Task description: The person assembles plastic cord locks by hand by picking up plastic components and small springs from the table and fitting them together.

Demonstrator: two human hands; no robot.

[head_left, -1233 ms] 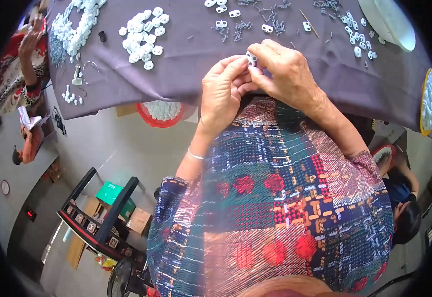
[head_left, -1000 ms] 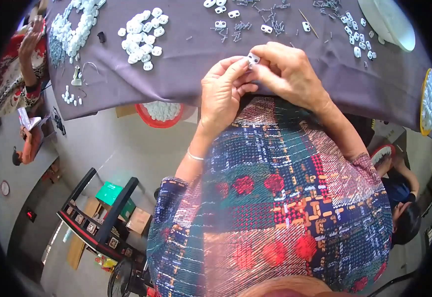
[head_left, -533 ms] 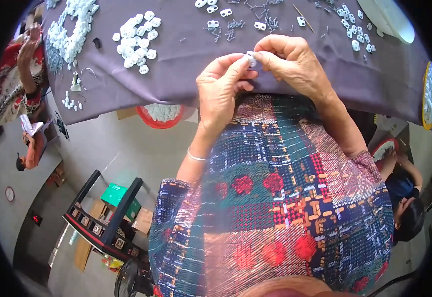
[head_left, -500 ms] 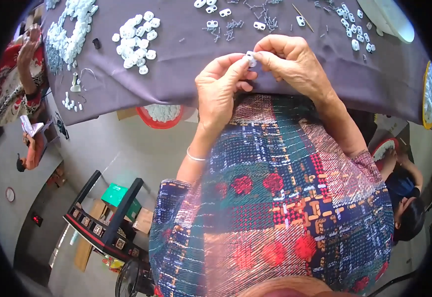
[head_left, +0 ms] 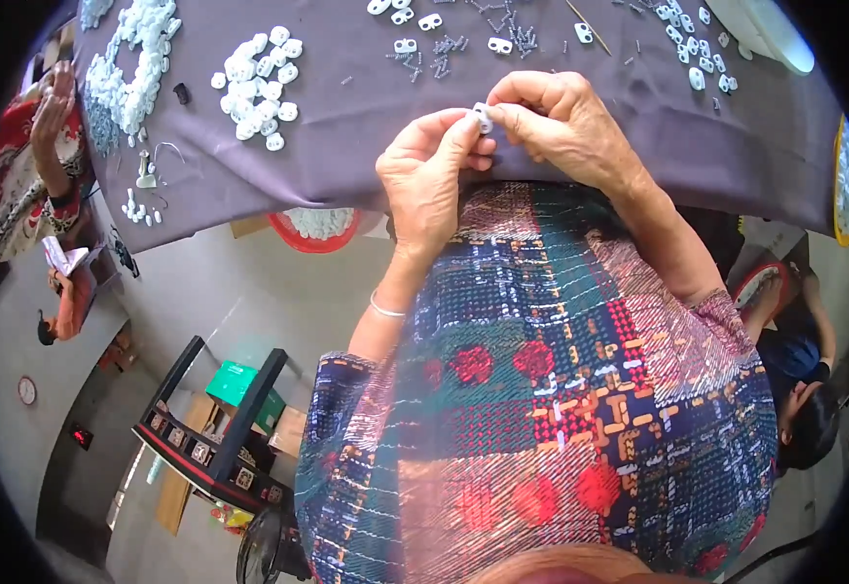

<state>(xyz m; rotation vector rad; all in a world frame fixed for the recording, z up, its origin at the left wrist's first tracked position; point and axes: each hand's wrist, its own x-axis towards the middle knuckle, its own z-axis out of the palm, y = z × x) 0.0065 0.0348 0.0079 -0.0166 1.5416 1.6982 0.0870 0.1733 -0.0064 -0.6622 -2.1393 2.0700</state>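
Between the thumb and fingers of my left hand (head_left: 424, 185) is a small white two-hole cord lock (head_left: 484, 118), held just above the table's near edge. My right hand (head_left: 580, 131) meets it from the right, thumb and forefinger pinched together against its side. Whether a small part sits in that pinch is hidden by the fingertips. Beyond my hands lie loose metal springs (head_left: 449, 56) and several similar white cord locks (head_left: 500, 45). To their left is a heap of white plastic pieces (head_left: 249, 88).
A dark grey cloth covers the table (head_left: 346, 146). More white pieces (head_left: 132, 73) pile up at far left; two-hole pieces (head_left: 694, 49) lie beside a white bowl (head_left: 760, 34) at right. A red basin (head_left: 315, 234) stands below the edge. Other people sit at both sides.
Both hands keep the cord lock pinched between them, with little change in grip. The whole view has shifted slightly. At right, another person's arms have moved.
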